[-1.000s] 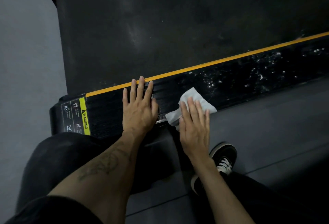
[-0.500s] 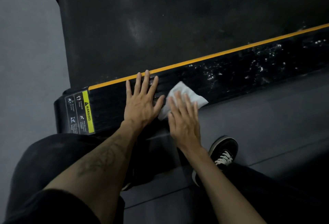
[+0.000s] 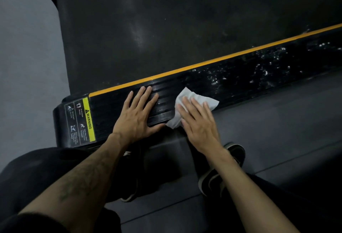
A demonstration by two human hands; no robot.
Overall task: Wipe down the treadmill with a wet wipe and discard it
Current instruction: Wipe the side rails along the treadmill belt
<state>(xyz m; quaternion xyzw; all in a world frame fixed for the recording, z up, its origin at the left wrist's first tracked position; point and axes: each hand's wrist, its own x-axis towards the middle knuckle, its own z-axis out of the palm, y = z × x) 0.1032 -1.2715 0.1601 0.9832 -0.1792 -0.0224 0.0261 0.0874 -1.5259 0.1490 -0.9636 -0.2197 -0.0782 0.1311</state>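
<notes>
The treadmill's black side rail (image 3: 240,77) runs diagonally across the view, edged by a yellow stripe (image 3: 212,62) beside the dark belt (image 3: 166,20). A white wet wipe (image 3: 187,96) lies on the rail. My right hand (image 3: 198,121) presses flat on the wipe with straight fingers. My left hand (image 3: 138,114) rests flat on the rail just left of the wipe, fingers spread. Wet streaks glisten on the rail to the right of the wipe.
A yellow-and-black warning label (image 3: 81,121) marks the rail's rear end. Grey floor (image 3: 27,66) lies to the left and dark matting (image 3: 277,121) on the near side. My black shoes (image 3: 222,173) and dark trousers are below the hands.
My right hand slid the wipe left along the rail toward my left hand, then eased slightly back right. The left hand stayed flat on the rail.
</notes>
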